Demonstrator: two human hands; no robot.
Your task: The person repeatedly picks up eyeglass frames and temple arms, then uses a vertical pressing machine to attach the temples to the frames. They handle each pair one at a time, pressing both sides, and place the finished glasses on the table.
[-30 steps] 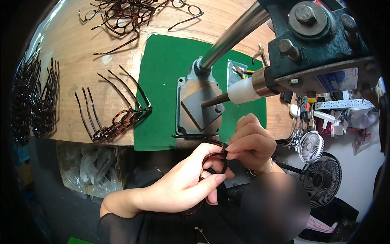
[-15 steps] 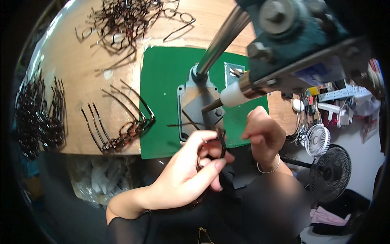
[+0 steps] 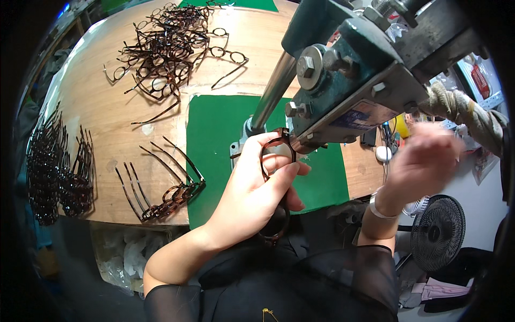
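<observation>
From my remote seat, my left hand (image 3: 256,185) grasps the tortoiseshell eyeglass frame (image 3: 285,136), best held steady; the blurred right hand (image 3: 426,161) I can't read.

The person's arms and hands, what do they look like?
The left hand and the blurry right hand are bare. A pale bracelet circles the right wrist. The sleeves are black, thin and see-through, ending near the elbows.
</observation>
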